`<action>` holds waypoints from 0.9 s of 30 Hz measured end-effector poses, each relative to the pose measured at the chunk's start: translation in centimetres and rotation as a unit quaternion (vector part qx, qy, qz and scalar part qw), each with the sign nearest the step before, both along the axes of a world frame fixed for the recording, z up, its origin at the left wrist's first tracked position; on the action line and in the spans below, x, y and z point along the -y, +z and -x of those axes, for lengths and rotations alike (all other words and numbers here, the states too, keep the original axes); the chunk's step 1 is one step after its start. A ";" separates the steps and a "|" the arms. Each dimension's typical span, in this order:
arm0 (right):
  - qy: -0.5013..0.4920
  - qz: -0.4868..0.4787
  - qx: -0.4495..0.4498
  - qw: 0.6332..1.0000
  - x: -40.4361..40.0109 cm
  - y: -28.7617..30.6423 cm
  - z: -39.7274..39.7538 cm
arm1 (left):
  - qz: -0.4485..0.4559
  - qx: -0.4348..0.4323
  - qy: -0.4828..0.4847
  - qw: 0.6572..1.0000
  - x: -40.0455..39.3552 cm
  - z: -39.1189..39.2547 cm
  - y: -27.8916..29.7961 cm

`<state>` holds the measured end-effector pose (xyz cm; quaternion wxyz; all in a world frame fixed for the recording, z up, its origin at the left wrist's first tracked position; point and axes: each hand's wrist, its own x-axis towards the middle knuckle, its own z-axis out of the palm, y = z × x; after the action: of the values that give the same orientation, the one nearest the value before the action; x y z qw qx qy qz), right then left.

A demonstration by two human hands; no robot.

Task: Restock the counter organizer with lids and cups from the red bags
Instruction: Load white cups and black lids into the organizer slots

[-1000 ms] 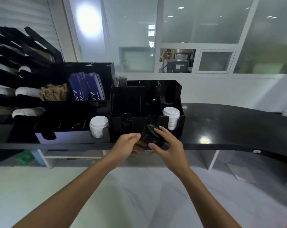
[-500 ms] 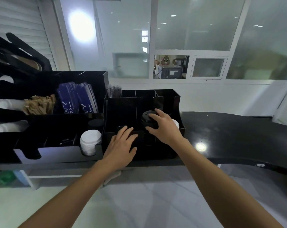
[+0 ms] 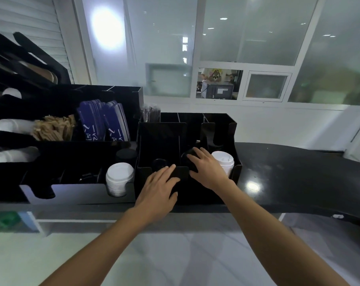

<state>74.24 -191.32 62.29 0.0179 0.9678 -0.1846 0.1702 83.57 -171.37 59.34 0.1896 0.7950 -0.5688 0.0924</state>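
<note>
A glossy black curved surface (image 3: 298, 178) stands on a pale marbled tile floor (image 3: 175, 261). Behind it, white-framed frosted glass partition windows (image 3: 247, 34) reflect ceiling lights; a white slatted roller shutter (image 3: 26, 23) fills the left corner.

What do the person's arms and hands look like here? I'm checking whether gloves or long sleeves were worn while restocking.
Both arms are bare all the way to the bottom edge of the head view; no sleeve shows. The left hand and the right hand wear no gloves. No watch, bracelet or ring is visible on either wrist or on the fingers, and no markings show on the forearms.
</note>
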 end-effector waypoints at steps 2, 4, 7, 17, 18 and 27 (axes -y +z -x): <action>-0.005 0.016 -0.015 1.000 0.0 -0.4 -0.4 | 0.003 -0.005 0.001 1.000 0.0 0.0 0.0; -0.008 0.036 -0.030 0.999 0.0 -0.6 -0.4 | 0.008 -0.013 -0.002 1.000 0.0 0.1 0.1; 0.006 0.038 -0.055 0.998 0.1 -0.3 -0.1 | 0.004 -0.023 -0.004 1.000 -0.1 0.2 0.1; 0.047 0.008 -0.050 0.998 0.9 0.7 0.7 | -0.021 -0.040 0.005 0.999 -0.1 0.5 0.2; 0.049 0.003 -0.049 0.998 0.8 0.9 0.8 | -0.020 -0.038 0.005 0.999 -0.1 0.5 0.2; 0.011 0.009 -0.108 0.994 -0.3 1.3 0.7 | -0.027 -0.032 -0.004 0.999 -0.3 0.5 0.0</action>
<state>73.52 -191.02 63.56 0.0445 0.9823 -0.1693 0.0666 83.07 -171.11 59.38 0.1869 0.7999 -0.5680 0.0505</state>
